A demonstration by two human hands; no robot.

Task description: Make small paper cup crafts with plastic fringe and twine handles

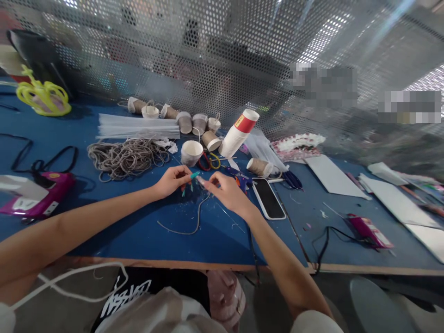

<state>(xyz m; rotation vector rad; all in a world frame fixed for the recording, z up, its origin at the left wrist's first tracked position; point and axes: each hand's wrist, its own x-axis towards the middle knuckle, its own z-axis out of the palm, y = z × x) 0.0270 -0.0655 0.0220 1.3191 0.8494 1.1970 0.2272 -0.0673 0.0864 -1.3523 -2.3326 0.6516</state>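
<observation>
My left hand [174, 181], with long teal nails, is closed at the middle of the blue table, its thumb and forefinger pinched beside the other hand. My right hand [225, 188] is also closed, its fingertips nearly meeting the left ones. Whatever lies between the fingertips is too small to make out. A grey cord [198, 222] hangs or runs from below my right fingers and curves over the table to the left. Just behind my hands stand a wrapped paper cup [191, 152] and scissors with red and yellow handles [214, 161].
Behind lie a grey cord heap [126, 155], white sticks [138, 127], leaning stacked cups [239, 133] and several wrapped cups [184, 122]. A phone [269, 199] and a blue glue gun [243, 179] are right of my hands. Magenta boxes [40, 194] and a perforated metal screen [208, 55] also show.
</observation>
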